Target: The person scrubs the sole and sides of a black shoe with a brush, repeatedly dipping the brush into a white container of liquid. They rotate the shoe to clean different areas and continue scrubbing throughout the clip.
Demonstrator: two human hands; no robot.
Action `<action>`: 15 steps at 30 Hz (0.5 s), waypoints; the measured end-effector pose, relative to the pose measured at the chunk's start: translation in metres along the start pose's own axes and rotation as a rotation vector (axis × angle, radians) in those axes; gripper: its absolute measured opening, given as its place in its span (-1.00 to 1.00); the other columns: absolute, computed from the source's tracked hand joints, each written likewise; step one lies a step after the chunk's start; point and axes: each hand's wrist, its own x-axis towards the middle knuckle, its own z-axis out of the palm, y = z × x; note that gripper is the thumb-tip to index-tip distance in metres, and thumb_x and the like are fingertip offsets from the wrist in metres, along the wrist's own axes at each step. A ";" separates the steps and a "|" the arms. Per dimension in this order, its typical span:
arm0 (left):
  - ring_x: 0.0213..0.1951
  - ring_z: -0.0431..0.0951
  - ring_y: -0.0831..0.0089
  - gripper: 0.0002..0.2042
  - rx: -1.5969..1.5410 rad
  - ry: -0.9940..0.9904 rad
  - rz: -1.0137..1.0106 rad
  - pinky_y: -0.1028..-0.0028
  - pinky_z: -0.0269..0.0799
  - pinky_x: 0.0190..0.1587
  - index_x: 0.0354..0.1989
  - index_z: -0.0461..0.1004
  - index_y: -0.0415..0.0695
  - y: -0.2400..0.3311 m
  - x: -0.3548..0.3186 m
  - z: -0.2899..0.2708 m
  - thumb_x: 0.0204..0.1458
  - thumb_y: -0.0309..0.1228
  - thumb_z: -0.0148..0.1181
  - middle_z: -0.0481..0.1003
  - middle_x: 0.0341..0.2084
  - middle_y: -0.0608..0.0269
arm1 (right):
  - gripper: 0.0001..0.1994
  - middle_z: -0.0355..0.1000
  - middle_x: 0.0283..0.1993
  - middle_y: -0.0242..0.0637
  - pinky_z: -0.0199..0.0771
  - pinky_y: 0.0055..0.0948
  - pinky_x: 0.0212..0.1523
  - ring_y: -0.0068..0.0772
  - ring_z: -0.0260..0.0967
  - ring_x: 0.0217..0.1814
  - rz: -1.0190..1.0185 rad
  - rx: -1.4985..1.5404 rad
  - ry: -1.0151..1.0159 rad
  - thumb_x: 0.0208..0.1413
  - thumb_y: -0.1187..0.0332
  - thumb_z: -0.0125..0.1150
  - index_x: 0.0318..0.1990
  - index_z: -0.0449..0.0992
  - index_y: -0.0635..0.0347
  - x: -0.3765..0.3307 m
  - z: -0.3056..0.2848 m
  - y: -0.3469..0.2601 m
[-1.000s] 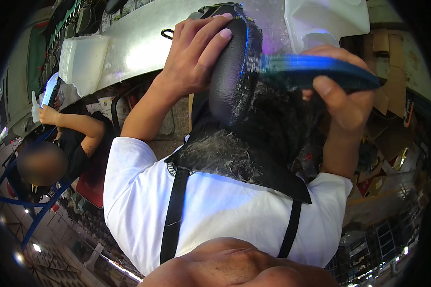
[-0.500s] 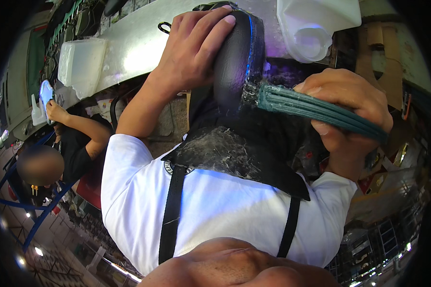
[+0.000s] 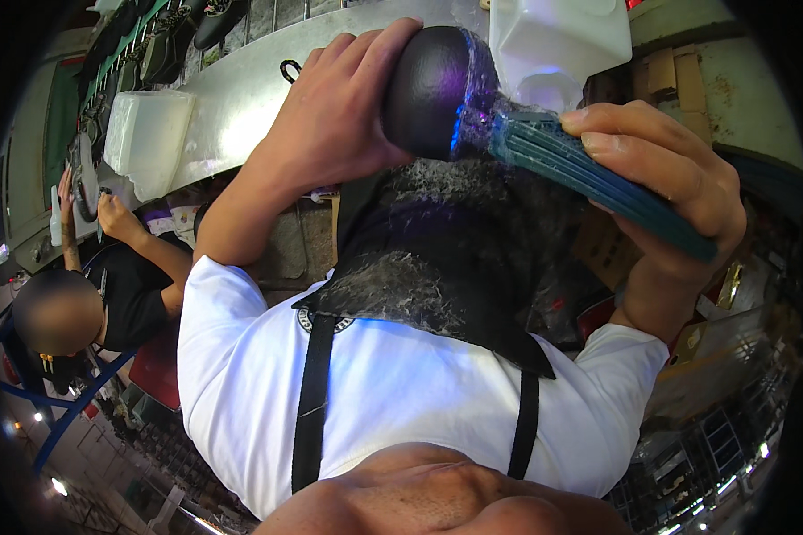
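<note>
My left hand is wrapped round a black shoe, its rounded smooth end turned toward me and tilted. A black loop shows past my fingers, seemingly part of the shoe. Clear, stringy film runs along the shoe's right edge, where blue light glints. In my right hand, thumb and fingers grip a long teal, ridged, brush-like tool; its exact kind I cannot make out. Its broad left end touches or nearly touches that edge, with clear strands between them. My palm hides part of the tool.
A white plastic jug stands on the metal bench beyond the shoe. Left of it is a translucent container. Black shoes lie at the far left. A co-worker sits at left. Pale strands cover my black apron.
The shoe has turned so its rounded end shows more broadly, and my left hand has shifted slightly left with it. The teal tool tilts more steeply. The co-worker's hands have moved.
</note>
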 end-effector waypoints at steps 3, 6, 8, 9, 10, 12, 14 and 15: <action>0.03 0.52 -0.08 0.03 -0.011 -0.035 -0.043 0.06 0.42 0.07 0.38 0.20 -0.09 0.005 0.002 -0.007 -0.41 -0.29 0.62 0.52 0.05 -0.02 | -0.80 0.65 -0.13 0.03 0.68 -0.34 -0.11 -0.08 0.66 -0.14 -0.010 -0.073 -0.003 0.04 0.42 0.39 -0.17 0.63 0.26 0.002 -0.001 -0.003; 0.13 0.55 -0.01 0.08 -0.043 -0.115 -0.146 0.15 0.47 0.20 0.39 0.21 -0.13 0.013 0.009 -0.015 -0.46 -0.43 0.70 0.51 0.10 -0.03 | -0.80 0.65 -0.10 0.02 0.68 -0.36 -0.07 -0.11 0.66 -0.08 0.000 -0.132 -0.025 0.06 0.41 0.38 -0.16 0.64 0.25 0.003 -0.003 -0.004; 0.15 0.53 -0.07 0.08 -0.065 -0.245 -0.174 0.19 0.43 0.25 0.41 0.13 -0.26 0.013 0.019 -0.027 -0.39 -0.34 0.62 0.48 0.11 -0.20 | -0.80 0.64 -0.07 0.03 0.68 -0.38 -0.05 -0.12 0.65 -0.05 0.004 -0.170 -0.040 0.07 0.42 0.36 -0.15 0.66 0.24 0.002 -0.001 -0.002; 0.16 0.52 -0.10 0.08 -0.072 -0.309 -0.189 0.21 0.41 0.28 0.42 0.08 -0.33 0.013 0.024 -0.034 -0.35 -0.30 0.58 0.46 0.11 -0.28 | -0.81 0.64 -0.05 0.03 0.68 -0.38 -0.04 -0.12 0.65 -0.03 -0.003 -0.178 -0.043 0.08 0.43 0.36 -0.14 0.66 0.25 0.003 -0.001 0.000; 0.18 0.50 -0.11 0.09 -0.116 -0.292 -0.165 0.19 0.39 0.29 0.43 0.08 -0.32 0.014 0.028 -0.037 -0.35 -0.28 0.58 0.45 0.13 -0.30 | -0.81 0.63 -0.04 0.04 0.68 -0.37 -0.03 -0.12 0.64 -0.02 -0.010 -0.188 -0.044 0.08 0.44 0.35 -0.14 0.66 0.25 0.003 -0.001 0.001; 0.21 0.47 -0.12 0.10 -0.185 -0.266 -0.134 0.17 0.37 0.31 0.44 0.07 -0.32 0.011 0.031 -0.040 -0.35 -0.26 0.57 0.43 0.15 -0.32 | -0.80 0.62 -0.01 0.06 0.68 -0.36 -0.02 -0.11 0.64 -0.01 -0.026 -0.197 -0.052 0.07 0.46 0.35 -0.13 0.67 0.27 0.004 0.000 0.008; 0.21 0.48 -0.12 0.11 -0.214 -0.259 -0.132 0.17 0.37 0.30 0.44 0.06 -0.32 0.005 0.032 -0.040 -0.35 -0.25 0.57 0.43 0.15 -0.32 | -0.79 0.61 0.02 0.08 0.68 -0.34 -0.01 -0.08 0.64 0.00 -0.039 -0.214 -0.068 0.07 0.48 0.34 -0.13 0.67 0.29 0.007 0.003 0.014; 0.18 0.50 -0.10 0.11 -0.242 -0.288 -0.219 0.18 0.39 0.29 0.44 0.06 -0.32 0.004 0.039 -0.040 -0.35 -0.24 0.57 0.45 0.12 -0.31 | -0.79 0.60 0.03 0.09 0.68 -0.33 0.00 -0.07 0.63 0.01 -0.046 -0.209 -0.063 0.06 0.49 0.35 -0.12 0.67 0.30 0.006 0.004 0.018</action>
